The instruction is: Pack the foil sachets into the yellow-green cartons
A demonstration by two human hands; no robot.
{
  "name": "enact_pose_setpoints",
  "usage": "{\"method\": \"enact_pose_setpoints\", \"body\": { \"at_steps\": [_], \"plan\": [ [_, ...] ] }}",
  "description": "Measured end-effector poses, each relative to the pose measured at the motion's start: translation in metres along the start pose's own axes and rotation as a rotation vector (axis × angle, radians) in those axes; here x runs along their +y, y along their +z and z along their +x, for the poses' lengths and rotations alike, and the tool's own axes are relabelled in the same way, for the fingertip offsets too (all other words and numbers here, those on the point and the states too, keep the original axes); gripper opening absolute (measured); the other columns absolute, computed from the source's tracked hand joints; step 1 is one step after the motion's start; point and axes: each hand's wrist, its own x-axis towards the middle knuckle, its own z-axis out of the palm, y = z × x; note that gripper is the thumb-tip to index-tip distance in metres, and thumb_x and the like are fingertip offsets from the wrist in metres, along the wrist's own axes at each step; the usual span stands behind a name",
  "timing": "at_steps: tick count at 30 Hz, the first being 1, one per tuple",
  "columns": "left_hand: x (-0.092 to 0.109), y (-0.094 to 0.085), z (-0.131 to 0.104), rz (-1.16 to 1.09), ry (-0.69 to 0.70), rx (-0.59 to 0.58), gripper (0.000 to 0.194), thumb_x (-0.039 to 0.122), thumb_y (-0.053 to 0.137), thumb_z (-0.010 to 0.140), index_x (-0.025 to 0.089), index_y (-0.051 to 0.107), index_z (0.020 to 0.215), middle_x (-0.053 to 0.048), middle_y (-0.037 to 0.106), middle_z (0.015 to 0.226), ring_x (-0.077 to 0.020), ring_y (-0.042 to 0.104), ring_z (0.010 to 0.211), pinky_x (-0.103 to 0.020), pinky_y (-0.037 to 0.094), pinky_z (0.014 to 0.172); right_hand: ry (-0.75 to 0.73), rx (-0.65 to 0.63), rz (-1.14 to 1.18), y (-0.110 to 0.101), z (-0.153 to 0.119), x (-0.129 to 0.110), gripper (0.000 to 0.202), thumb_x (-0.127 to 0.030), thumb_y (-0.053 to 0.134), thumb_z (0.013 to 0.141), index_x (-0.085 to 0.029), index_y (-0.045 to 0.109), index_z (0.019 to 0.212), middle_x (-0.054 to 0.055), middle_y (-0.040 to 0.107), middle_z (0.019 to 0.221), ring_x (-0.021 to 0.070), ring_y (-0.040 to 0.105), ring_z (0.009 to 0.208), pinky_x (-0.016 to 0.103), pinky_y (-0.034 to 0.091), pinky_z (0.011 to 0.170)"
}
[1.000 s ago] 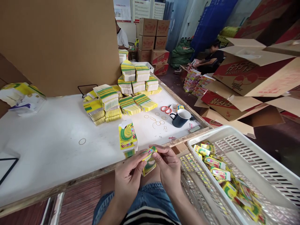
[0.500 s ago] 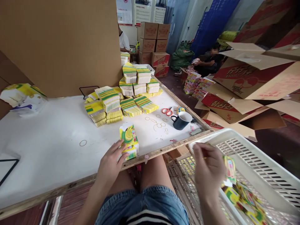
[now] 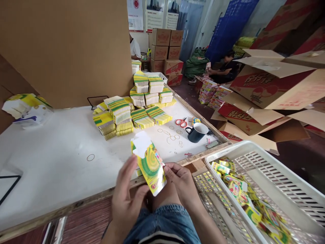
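Pinching the right edge of a yellow and green carton (image 3: 149, 164) between thumb and forefinger, the right hand (image 3: 180, 180) has its other fingers curled in close together. The left hand (image 3: 126, 194) is open around the opposite side, its fingers extended close together by the upper left edge and its thumb apart, near the lower end; whether the thumb touches the card cannot be told. The carton is tilted above the person's lap and the near edge of the white table (image 3: 63, 142), its printed face up and its white flaps toward the far side. Partly hidden behind it, more printed card (image 3: 138, 172) lies on the table.

Farther back on the table are bundles of flat cartons (image 3: 120, 115), some stacked on others. To their right lie red-handled scissors (image 3: 181, 123), near a dark mug (image 3: 196, 134) standing upright, with several rubber bands (image 3: 173, 137) left of the mug. A single rubber band (image 3: 90, 157) lies well apart on the left part of the table.

Beside the table on the right, a white slotted basket (image 3: 250, 145) holds a loose heap of small yellow packets (image 3: 237, 190). Beyond it are open cardboard boxes (image 3: 266, 81), and a seated person in dark clothes (image 3: 227, 72) is in the background.
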Motion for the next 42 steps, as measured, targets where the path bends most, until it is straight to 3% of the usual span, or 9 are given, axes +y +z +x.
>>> {"method": "enact_pose_setpoints", "body": {
  "at_steps": [3, 5, 11, 16, 20, 24, 28, 35, 42],
  "plan": [
    [0.005, 0.004, 0.007, -0.347, -0.227, 0.241, 0.052, 0.029, 0.060, 0.089, 0.034, 0.045, 0.139, -0.002, 0.037, 0.155, -0.0255, 0.035, 0.140, -0.037, 0.039, 0.111, 0.025, -0.037, 0.071, 0.001, -0.008, 0.007, 0.024, -0.043, 0.076, 0.074, -0.020, 0.075, 0.080, 0.003, 0.071, 0.070, 0.0168, 0.060, 0.064, 0.029, 0.049, 0.063],
    [0.004, 0.004, 0.009, -0.472, -0.291, 0.302, 0.055, 0.029, 0.065, 0.086, 0.038, 0.046, 0.137, 0.003, 0.033, 0.157, -0.0229, 0.030, 0.143, -0.033, 0.037, 0.112, 0.041, -0.037, 0.126, 0.004, -0.011, 0.011, 0.023, -0.042, 0.076, 0.075, -0.020, 0.075, 0.081, 0.003, 0.071, 0.071, 0.0164, 0.059, 0.063, 0.030, 0.049, 0.063],
    [0.001, 0.000, 0.002, -0.831, -0.625, -0.110, 0.056, 0.054, 0.074, 0.069, 0.025, 0.069, 0.116, -0.012, 0.064, 0.131, -0.0377, 0.052, 0.126, -0.046, 0.047, 0.101, 0.119, -0.168, 0.210, 0.017, -0.016, 0.018, 0.028, -0.045, 0.077, 0.073, -0.018, 0.073, 0.077, 0.003, 0.069, 0.069, 0.0162, 0.057, 0.063, 0.031, 0.047, 0.066],
    [0.003, -0.002, 0.005, -0.932, -0.677, -0.153, 0.049, 0.041, 0.082, 0.066, 0.021, 0.073, 0.110, -0.014, 0.074, 0.111, -0.0355, 0.064, 0.110, -0.044, 0.052, 0.093, 0.028, -0.169, -0.019, 0.015, -0.019, 0.018, 0.026, -0.042, 0.069, 0.081, -0.017, 0.072, 0.086, 0.004, 0.069, 0.076, 0.0174, 0.059, 0.069, 0.032, 0.048, 0.071],
    [0.000, -0.003, 0.006, -0.977, -0.760, -0.174, 0.048, 0.042, 0.081, 0.065, 0.018, 0.074, 0.107, -0.014, 0.077, 0.100, -0.0337, 0.071, 0.093, -0.042, 0.057, 0.080, -0.387, -0.038, -0.494, 0.009, -0.016, -0.005, 0.031, -0.027, 0.061, 0.088, -0.025, 0.061, 0.119, 0.007, 0.067, 0.114, 0.0221, 0.060, 0.094, 0.037, 0.047, 0.084],
    [-0.002, -0.006, 0.004, -0.972, -0.789, -0.203, 0.047, 0.043, 0.082, 0.064, 0.015, 0.075, 0.101, -0.013, 0.078, 0.085, -0.0309, 0.073, 0.078, -0.039, 0.058, 0.071, -0.653, -0.326, -0.732, 0.008, -0.007, -0.033, 0.049, -0.018, 0.060, 0.087, -0.030, 0.049, 0.134, 0.005, 0.060, 0.131, 0.0231, 0.054, 0.112, 0.040, 0.042, 0.096],
    [-0.001, -0.009, 0.002, -0.955, -0.823, -0.179, 0.040, 0.043, 0.081, 0.064, 0.013, 0.076, 0.090, -0.011, 0.077, 0.073, -0.0289, 0.073, 0.071, -0.037, 0.058, 0.067, -0.675, -0.462, -0.802, 0.009, 0.003, -0.043, 0.044, -0.015, 0.064, 0.086, -0.028, 0.052, 0.126, 0.003, 0.066, 0.116, 0.0205, 0.059, 0.101, 0.038, 0.043, 0.090],
    [0.008, -0.010, 0.009, -0.885, -0.866, -0.206, 0.041, 0.038, 0.084, 0.061, 0.013, 0.077, 0.093, -0.011, 0.078, 0.078, -0.0271, 0.073, 0.073, -0.030, 0.054, 0.060, -0.606, -0.461, -0.849, 0.013, 0.002, -0.044, 0.018, -0.009, 0.058, 0.087, -0.021, 0.061, 0.100, 0.005, 0.061, 0.098, 0.0207, 0.056, 0.098, 0.036, 0.047, 0.087],
    [0.001, -0.010, 0.012, -0.861, -0.860, -0.244, 0.040, 0.034, 0.082, 0.066, 0.017, 0.076, 0.101, -0.009, 0.078, 0.080, -0.0195, 0.071, 0.065, -0.024, 0.053, 0.058, -0.649, -0.448, -0.930, 0.010, 0.005, -0.036, 0.029, -0.004, 0.053, 0.087, -0.022, 0.066, 0.107, 0.008, 0.057, 0.104, 0.0229, 0.053, 0.100, 0.038, 0.049, 0.085]
  ]
}}
